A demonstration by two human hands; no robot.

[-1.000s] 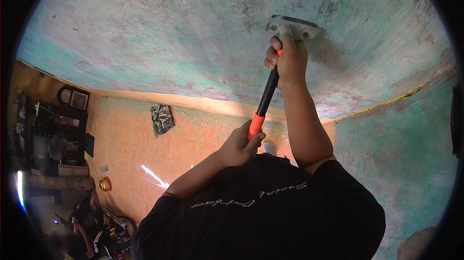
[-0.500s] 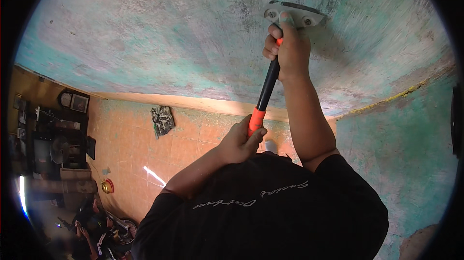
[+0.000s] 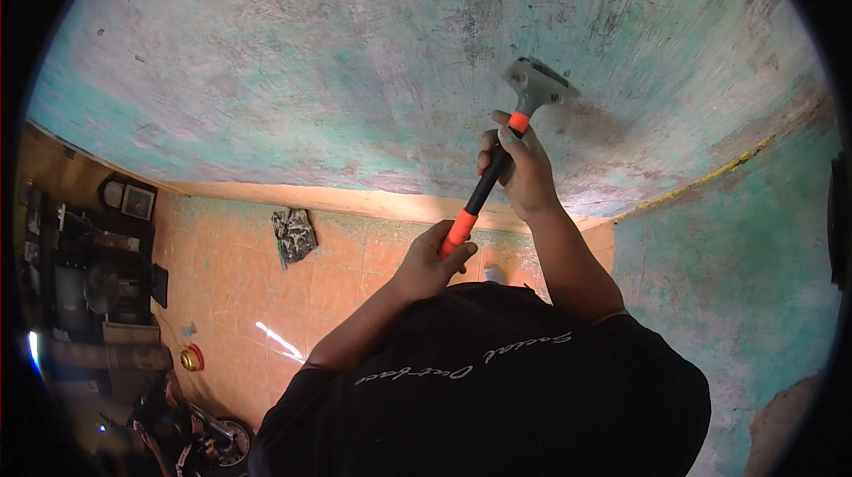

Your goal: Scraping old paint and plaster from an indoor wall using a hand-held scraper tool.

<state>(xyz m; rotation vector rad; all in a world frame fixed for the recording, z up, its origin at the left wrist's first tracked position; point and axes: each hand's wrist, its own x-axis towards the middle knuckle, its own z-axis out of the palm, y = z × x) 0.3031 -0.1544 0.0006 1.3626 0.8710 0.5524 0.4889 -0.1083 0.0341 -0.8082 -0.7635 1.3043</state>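
My right hand (image 3: 524, 166) grips the black upper shaft of a scraper, just below the orange collar near its grey blade head (image 3: 537, 86). The head is slightly blurred and lies at the mottled turquoise-grey wall (image 3: 293, 78); whether the blade touches it is unclear. Lower down, my left hand (image 3: 430, 260) is closed round the orange end grip (image 3: 460, 228) of the same tool, in front of my black shirt.
An orange tiled floor (image 3: 222, 273) holds a crumpled dark patterned bundle (image 3: 295, 236). At left are dark furniture with a fan (image 3: 102, 291), a brass-coloured pot (image 3: 191, 357), a motorbike wheel (image 3: 232, 441) and a person's limbs (image 3: 151, 441). A green wall (image 3: 710, 273) stands at right.
The scraper head and my right hand have moved down the wall, and the head is turned slightly. More orange collar now shows above my right hand. My left hand has shifted slightly leftward.
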